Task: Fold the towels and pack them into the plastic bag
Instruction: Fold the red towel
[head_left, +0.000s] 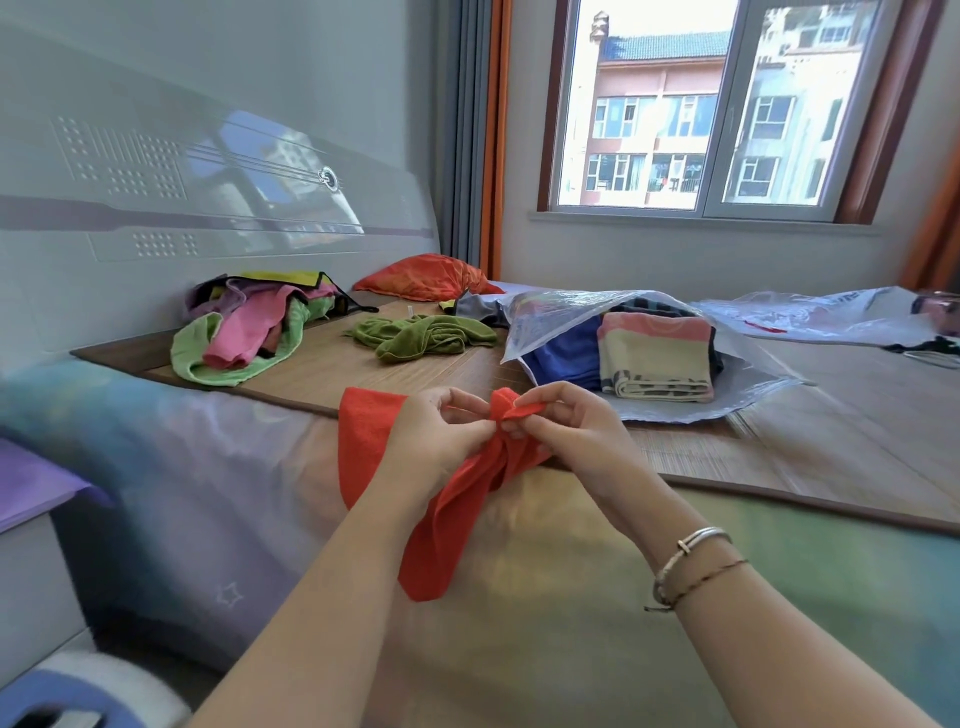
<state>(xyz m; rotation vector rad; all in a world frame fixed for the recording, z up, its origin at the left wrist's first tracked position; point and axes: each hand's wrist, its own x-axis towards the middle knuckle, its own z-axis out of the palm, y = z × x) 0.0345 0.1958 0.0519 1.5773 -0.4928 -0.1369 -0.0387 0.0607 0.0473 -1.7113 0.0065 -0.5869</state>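
Bedroom; bed (571, 597) fills the lower frame, covered in a smooth pastel sheet with a faint star print; a woven bamboo mat (332, 371) with dark edging lies over the far part of it; glossy pale headboard (208, 208) on the left with dotted perforations, reflecting the window (711, 104); window at top right, brown frame, apartment blocks outside; grey and orange curtains (480, 130) in the corner; purple-topped nightstand (31, 493) at lower left.

Red towel (441, 525), thin, soft terry, held in the air over the near edge of the bed, bunched at the top and hanging in a limp pointed drape; left hand (441, 436) pinches the bunched cloth with curled fingers; right hand (566, 426) pinches a small folded corner between thumb and fingertips, other fingers curled on the fabric below; two thin bracelets (696, 566) on the right wrist.

On the mat, far left: loose pile of towels (244, 327), pink, light green, purple, yellow, crumpled; just right of it a crumpled olive-green towel (421, 338), apart from the pile; behind that a red-orange pillow (421, 278), crinkly sheen.

Plastic bag (561, 317), translucent, shiny, wrinkled, lies on its side on the mat right of centre, mouth facing the camera; inside it a folded striped towel (657, 358), pink and cream bands, neat rectangular stack, beside a folded blue towel (563, 358); dark folded cloth behind them.

Second plastic bag (810, 317), white with print, flat at far right.
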